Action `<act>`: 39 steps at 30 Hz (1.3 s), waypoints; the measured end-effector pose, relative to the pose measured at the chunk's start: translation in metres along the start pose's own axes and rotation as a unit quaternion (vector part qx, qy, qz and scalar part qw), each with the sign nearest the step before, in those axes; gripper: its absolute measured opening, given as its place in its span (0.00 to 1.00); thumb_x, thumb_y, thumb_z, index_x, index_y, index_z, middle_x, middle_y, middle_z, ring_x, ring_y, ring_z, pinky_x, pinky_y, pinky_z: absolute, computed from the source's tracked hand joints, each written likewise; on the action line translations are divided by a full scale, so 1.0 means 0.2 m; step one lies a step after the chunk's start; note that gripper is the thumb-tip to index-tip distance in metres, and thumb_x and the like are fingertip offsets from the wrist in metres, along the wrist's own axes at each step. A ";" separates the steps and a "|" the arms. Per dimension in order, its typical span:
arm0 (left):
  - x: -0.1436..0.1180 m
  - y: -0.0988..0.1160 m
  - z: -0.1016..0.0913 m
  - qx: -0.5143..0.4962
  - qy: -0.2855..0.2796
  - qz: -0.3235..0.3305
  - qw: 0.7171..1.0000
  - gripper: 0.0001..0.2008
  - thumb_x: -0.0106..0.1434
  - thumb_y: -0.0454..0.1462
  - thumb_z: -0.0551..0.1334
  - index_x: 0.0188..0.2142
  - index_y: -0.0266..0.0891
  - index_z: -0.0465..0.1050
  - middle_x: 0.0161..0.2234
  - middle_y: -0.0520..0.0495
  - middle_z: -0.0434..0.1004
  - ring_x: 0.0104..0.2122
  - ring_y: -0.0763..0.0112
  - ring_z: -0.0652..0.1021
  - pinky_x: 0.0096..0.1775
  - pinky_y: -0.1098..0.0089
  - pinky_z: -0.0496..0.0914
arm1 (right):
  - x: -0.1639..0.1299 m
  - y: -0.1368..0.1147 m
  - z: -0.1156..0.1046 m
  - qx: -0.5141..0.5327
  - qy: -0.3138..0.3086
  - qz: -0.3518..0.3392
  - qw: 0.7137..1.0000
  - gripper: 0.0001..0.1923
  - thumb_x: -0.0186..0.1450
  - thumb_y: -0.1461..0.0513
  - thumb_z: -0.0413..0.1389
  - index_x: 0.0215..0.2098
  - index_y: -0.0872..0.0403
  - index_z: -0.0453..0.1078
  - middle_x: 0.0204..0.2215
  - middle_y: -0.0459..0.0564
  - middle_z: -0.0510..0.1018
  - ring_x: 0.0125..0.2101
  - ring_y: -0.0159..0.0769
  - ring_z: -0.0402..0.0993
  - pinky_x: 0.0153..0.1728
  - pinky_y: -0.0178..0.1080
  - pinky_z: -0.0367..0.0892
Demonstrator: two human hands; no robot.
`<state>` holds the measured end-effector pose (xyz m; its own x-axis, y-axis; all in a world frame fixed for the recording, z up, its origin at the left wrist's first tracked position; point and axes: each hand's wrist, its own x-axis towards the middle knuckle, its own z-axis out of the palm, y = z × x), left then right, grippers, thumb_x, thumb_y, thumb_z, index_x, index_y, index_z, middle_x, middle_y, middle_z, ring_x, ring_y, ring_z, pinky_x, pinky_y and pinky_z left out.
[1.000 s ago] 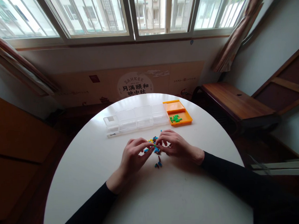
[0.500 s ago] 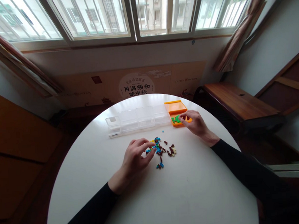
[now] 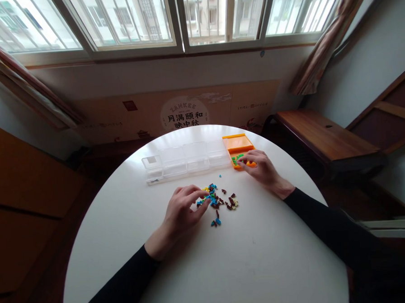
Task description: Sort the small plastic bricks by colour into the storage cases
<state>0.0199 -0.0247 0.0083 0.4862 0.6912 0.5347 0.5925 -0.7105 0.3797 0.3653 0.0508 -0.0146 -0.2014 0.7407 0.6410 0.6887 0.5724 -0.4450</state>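
My left hand [image 3: 182, 210] hovers at the left side of a loose pile of small toy building bricks [image 3: 213, 200], blue, yellow, brown and green. Its thumb and index finger are apart, with nothing visible between them. At the orange box [image 3: 238, 143], my right hand [image 3: 265, 170] reaches over the front compartment, thumb and index fingertips close together. Small green bricks [image 3: 234, 159] lie in that compartment by the fingertips. Whether a brick is between them is hidden. Brown and cream bricks [image 3: 233, 202] are scattered right of the pile.
A clear plastic case with several compartments [image 3: 176, 159] lies left of the orange box. One blue brick [image 3: 220, 176] sits apart, between pile and box. Everything rests on a round white table [image 3: 255, 257]. A wooden bench [image 3: 327, 136] stands beyond its right edge.
My right hand has shifted slightly left within the orange box, its fingertips now nearer the green bricks. My left hand stays almost still beside the pile.
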 end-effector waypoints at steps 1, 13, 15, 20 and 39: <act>0.00 0.00 0.00 0.001 0.000 -0.001 1.000 0.05 0.75 0.41 0.68 0.47 0.46 0.84 0.42 0.47 0.87 0.40 0.64 0.85 0.48 0.59 0.72 | 0.00 -0.03 0.00 0.010 -0.006 -0.009 1.000 0.07 0.75 0.58 0.64 0.40 0.50 0.83 0.38 0.51 0.85 0.41 0.45 0.80 0.51 0.50 0.72; -0.01 -0.03 0.00 0.013 -0.024 -0.040 0.999 0.05 0.71 0.36 0.69 0.43 0.48 0.84 0.40 0.51 0.84 0.38 0.67 0.83 0.50 0.61 0.69 | -0.09 -0.40 0.09 0.125 -0.175 -0.136 0.967 0.04 0.74 0.63 0.64 0.46 0.48 0.81 0.42 0.49 0.85 0.44 0.42 0.77 0.50 0.46 0.73; -0.02 -0.04 0.00 0.013 -0.029 -0.041 0.999 0.05 0.70 0.35 0.69 0.42 0.48 0.85 0.40 0.51 0.83 0.38 0.68 0.83 0.50 0.61 0.68 | -0.10 -0.42 0.10 0.117 -0.180 -0.135 0.967 0.05 0.74 0.63 0.64 0.48 0.47 0.81 0.43 0.50 0.85 0.44 0.42 0.77 0.50 0.47 0.73; -0.01 -0.03 0.01 0.015 -0.033 -0.041 0.998 0.05 0.70 0.34 0.69 0.42 0.47 0.85 0.40 0.51 0.84 0.39 0.67 0.83 0.49 0.61 0.68 | -0.12 -0.44 0.14 0.096 -0.187 -0.121 0.970 0.11 0.73 0.61 0.66 0.53 0.48 0.79 0.47 0.52 0.83 0.45 0.43 0.78 0.51 0.47 0.74; -0.01 -0.03 0.01 0.020 -0.037 -0.038 0.998 0.06 0.70 0.34 0.68 0.42 0.47 0.84 0.40 0.51 0.84 0.38 0.67 0.83 0.49 0.62 0.68 | -0.12 -0.49 0.23 0.063 -0.138 -0.085 0.985 0.03 0.70 0.62 0.69 0.43 0.49 0.82 0.39 0.48 0.83 0.40 0.40 0.77 0.48 0.43 0.69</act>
<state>0.0168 -0.0205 0.0031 0.4847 0.7514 0.4478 0.6531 -0.6514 0.3862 0.2698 -0.0067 -0.0144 -0.4994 0.6878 0.5268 0.5401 0.7226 -0.4314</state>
